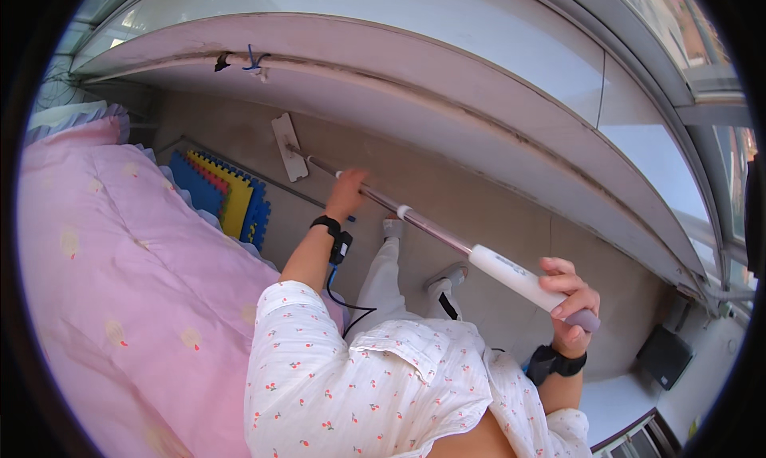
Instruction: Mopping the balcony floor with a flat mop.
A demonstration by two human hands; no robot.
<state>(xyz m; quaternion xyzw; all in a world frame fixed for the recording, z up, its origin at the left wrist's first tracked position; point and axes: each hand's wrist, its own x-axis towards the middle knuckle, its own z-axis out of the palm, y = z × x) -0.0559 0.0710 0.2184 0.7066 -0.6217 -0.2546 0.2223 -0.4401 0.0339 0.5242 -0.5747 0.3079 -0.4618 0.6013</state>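
A flat mop [511, 276] with a white grip and a metallic pole slants across the middle, from lower right to upper left. Its white, narrow head [289, 147] lies on the beige floor near the wall. My left hand [349, 193], slightly blurred, is closed around the pole partway down. Higher up, my right hand [570, 294] is wrapped around the white grip close to its grey end, fingers over the top. Both wrists wear black bands, and a cable hangs from the left one.
A bed with a pink quilt [136, 274] fills the left side. Interlocking foam mats [231, 195] lean beside it, with a thin grey pole [299, 193] alongside. A low wall with a pipe [343, 69] curves along the far side. A black box [665, 357] stands at the right.
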